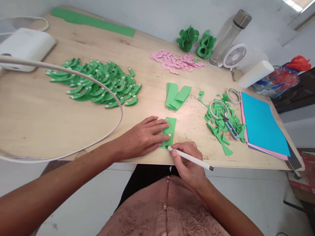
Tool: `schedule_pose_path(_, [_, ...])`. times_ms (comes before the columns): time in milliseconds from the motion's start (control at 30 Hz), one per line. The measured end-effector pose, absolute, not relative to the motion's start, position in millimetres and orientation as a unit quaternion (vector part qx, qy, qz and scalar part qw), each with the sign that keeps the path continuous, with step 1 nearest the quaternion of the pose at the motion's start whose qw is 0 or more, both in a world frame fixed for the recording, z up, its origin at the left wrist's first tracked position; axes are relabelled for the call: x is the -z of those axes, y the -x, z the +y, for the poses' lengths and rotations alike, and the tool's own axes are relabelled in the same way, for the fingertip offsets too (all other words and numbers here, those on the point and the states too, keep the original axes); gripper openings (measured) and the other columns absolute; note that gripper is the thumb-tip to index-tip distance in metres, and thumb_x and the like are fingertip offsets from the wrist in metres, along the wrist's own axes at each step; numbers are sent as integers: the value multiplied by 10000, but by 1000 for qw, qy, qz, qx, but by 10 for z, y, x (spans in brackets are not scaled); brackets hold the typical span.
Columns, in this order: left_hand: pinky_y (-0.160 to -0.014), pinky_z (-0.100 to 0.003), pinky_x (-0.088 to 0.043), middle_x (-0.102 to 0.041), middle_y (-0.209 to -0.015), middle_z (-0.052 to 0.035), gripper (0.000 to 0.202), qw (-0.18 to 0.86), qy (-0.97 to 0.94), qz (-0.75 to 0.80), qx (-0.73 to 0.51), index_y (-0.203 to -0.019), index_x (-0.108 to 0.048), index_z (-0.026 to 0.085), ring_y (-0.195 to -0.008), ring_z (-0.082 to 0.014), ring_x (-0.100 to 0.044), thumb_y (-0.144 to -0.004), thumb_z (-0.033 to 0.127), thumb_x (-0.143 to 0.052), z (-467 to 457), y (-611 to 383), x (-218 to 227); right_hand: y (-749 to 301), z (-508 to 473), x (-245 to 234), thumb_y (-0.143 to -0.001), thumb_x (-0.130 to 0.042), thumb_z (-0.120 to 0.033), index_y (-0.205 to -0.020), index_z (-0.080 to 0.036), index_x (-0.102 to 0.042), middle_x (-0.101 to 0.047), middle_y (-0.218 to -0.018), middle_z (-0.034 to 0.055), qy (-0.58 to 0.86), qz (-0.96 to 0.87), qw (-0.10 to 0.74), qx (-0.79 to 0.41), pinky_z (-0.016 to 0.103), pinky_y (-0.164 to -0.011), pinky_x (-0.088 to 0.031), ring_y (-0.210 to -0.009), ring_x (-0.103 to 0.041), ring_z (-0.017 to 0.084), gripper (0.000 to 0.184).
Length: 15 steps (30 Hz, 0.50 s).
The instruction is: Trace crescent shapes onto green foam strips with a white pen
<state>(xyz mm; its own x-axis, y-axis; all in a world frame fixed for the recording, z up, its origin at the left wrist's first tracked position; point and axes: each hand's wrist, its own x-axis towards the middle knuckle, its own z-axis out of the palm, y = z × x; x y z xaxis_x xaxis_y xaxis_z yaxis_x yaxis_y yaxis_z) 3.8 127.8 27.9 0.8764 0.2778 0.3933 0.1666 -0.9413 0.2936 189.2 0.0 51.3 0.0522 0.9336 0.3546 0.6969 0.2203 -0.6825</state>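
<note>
At the table's front edge, my left hand (145, 136) lies flat, its outstretched fingers pressing on a green paper strip (173, 126). Under those fingertips is a curved green cutout with a small white patch; dark curved lines show on the strip above it. My right hand (189, 160) grips a white pen (192, 158), its tip at the strip's lower end. Just beyond are several green paper rectangles (182, 95). A large heap of curved green cutouts (103, 83) with white patches spreads to the left.
Green scraps (223, 139) lie on the right with tape rolls (234, 96) and small scissors (230, 126), beside stacked coloured sheets (265, 124). Pink cutouts (177, 61), green paper shapes (188, 38), a bottle (228, 36) and a fan (235, 56) stand behind. A white cable (118, 105) loops across the left.
</note>
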Motion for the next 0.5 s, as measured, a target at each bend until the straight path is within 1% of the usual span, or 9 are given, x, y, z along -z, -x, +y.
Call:
schedule_pose_path(233, [-1126,-492,-396,-623,-1351,-128,252,129,-961,118,-215,-1170,-658,235,-1337,-259,-527,-1003,225,-469,1281,-41,-283,-1896,4,-521,-925,-558,-201,-901,-228,-654,-740,-795,9,606,-672,397,-150,343,-742,-483,-738,-669,174,103])
schedule_pose_path(500, [-1124,-494,-402,-623,-1351,-135,252,131,-960,119,-218,-1166,-662,229,-1334,-261,-530,-1004,224,-468,1279,-42,-277,-1913,0,-515,-916,-566,-207,-898,-230,-660,-744,-798,10,614,-662,403,-151,344,-738,-492,-741,-671,175,99])
